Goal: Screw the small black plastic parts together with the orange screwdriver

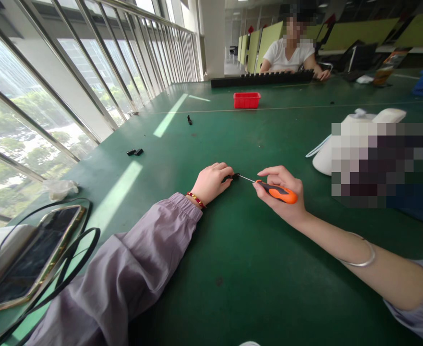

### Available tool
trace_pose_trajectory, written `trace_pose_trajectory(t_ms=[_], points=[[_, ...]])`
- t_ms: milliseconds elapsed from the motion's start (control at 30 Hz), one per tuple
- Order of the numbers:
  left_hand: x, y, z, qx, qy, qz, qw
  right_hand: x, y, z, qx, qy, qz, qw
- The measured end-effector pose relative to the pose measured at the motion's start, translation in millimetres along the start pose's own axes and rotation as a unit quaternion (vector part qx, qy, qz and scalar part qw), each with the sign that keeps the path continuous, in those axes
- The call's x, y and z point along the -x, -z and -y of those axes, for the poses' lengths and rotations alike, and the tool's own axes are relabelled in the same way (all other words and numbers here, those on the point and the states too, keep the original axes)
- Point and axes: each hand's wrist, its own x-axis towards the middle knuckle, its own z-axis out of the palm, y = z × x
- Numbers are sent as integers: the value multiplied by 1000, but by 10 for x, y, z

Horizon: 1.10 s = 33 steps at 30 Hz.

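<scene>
Head view: on the green table (211, 269), work looks partway through, with the screwdriver (279, 192) laid to a small black part (235, 176); whether anything is fastened yet cannot be told. The right hand (284, 210) holds the handle between thumb and curled fingers, forefinger extended above the shaft. The left hand (213, 181) pinches the part, fingers nearly closed. Beyond, two black pieces (135, 152) and another piece (189, 120) lie loose, finished or waiting, unclear; farthest sits a red box (247, 101).
</scene>
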Motion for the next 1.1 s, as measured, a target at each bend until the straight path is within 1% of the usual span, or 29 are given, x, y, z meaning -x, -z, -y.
trace_pose_trajectory(t_ms=[67,100,267,467,533,667,767,867,967,1033,1100], points=[[-1,4,-1,2,2,-1,1000,5,-5,-2,-7,-7,6,1000],[-2,4,-1,3,3,-1,1000,8,-12,-9,-10,-11,0,1000],[-9,-1,3,9,0,1,1000,14,-34,-51,-21,-16,-54,998],[-7,-6,-5,12,-1,-4,1000,10,-4,-24,-2,-20,-9,1000],[-5,-3,-9,12,0,-4,1000,9,-6,-22,-10,-20,-18,1000],[-6,4,-18,14,4,-2,1000,2,-9,-39,-26,-11,-55,998],[-6,1,-19,24,8,0,1000,3,2,-36,-6,-7,-33,999],[-5,-8,-10,56,27,-7,998,13,6,-29,2,-10,-13,1000],[-5,-17,6,99,53,-15,994,17,-3,-39,-14,-11,-27,999],[-7,-20,14,115,58,-15,992,13,-6,-47,-27,-5,-37,999],[-9,-21,16,119,59,-15,991,7,-2,-47,-27,-3,-32,999]])
